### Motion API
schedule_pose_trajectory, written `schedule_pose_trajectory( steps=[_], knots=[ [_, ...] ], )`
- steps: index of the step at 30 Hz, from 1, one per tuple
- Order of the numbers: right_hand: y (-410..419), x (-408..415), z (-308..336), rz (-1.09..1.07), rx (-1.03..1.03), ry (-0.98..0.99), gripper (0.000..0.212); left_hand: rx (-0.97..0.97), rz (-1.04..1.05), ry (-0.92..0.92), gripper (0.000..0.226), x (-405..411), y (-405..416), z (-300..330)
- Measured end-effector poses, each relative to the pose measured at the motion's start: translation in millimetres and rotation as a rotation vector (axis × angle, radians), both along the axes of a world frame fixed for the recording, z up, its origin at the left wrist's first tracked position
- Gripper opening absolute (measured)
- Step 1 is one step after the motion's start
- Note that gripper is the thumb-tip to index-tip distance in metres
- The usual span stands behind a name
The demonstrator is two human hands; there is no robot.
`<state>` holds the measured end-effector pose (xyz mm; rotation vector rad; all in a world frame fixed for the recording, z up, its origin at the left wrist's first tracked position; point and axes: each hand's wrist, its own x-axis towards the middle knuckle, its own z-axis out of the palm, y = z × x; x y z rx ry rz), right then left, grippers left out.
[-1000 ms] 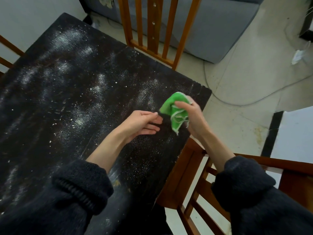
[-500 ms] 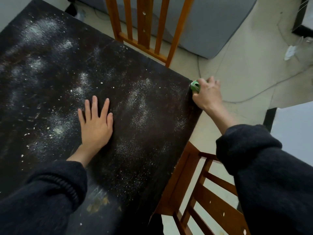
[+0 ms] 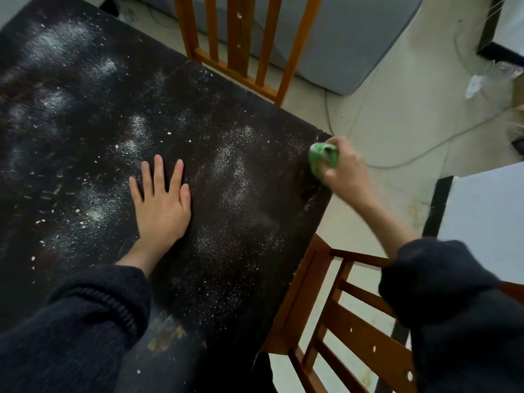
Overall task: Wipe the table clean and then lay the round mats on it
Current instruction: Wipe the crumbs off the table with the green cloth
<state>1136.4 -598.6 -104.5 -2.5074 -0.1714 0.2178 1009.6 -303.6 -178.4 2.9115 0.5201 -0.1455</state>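
head | right hand (image 3: 344, 173) clamps bunched green cloth (image 3: 321, 158) at desk (image 3: 85, 114) corner | left hand (image 3: 161, 205) flat, fingers apart | cloth soft, light; grip wadded middle

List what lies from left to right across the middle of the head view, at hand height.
Dusty table → left hand flat on it → white powder patch → green cloth → right hand → floor cable.

Left hand (image 3: 161, 205) is lying flat, palm down, fingers straight and slightly spread, pressing on the worktop (image 3: 255, 251), while right hand (image 3: 340, 168), arm reaching forward and motion-blurred, is gripping a bunched green cloth (image 3: 321, 158) at the worktop's far right corner.
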Motion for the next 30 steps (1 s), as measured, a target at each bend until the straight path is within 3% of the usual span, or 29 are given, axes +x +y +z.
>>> schedule_pose_trajectory(
  steps=[3, 7, 10, 13, 15, 17, 19, 22, 24, 27, 30],
  knots=[
    [-24, 25, -12, -0.082, -0.201, 0.052, 0.036, 0.016, 0.001, -0.012, 0.051, -1, 1, -3],
    [-13, -15, -21, -0.100, -0.178, 0.071, 0.041, 0.010, 0.001, -0.027, 0.053, -1, 2, -5],
    [18, -92, -23, 0.192, -0.104, 0.024, 0.040, 0.001, 0.006, -0.036, 0.053, -1, 1, -5],
    [40, -136, -12, 0.440, 0.041, 0.205, 0.034, 0.004, 0.005, -0.032, 0.051, -2, 1, -5],
    [35, -117, -4, 0.310, 0.130, 0.233, 0.034, 0.007, 0.004, -0.038, 0.051, -2, 1, -5],
    [17, -79, -1, 0.105, 0.125, 0.126, 0.036, -0.001, 0.002, -0.051, 0.051, -2, 0, -5],
    [-3, -40, -3, -0.064, 0.013, 0.037, 0.035, 0.011, 0.001, -0.060, 0.051, -1, 0, -5],
    [-3, -22, -14, -0.182, -0.157, 0.055, 0.033, 0.020, 0.003, -0.059, 0.053, -1, 1, -6],
    [19, -49, -21, -0.071, -0.197, 0.015, 0.032, 0.024, 0.001, -0.056, 0.054, -1, 1, -6],
    [71, -123, -23, 0.375, -0.101, -0.067, 0.031, 0.027, 0.003, -0.057, 0.053, -2, 2, -6],
    [95, -152, -14, 0.509, 0.014, 0.121, 0.031, 0.033, 0.001, -0.050, 0.054, -3, 1, -5]
  ],
)
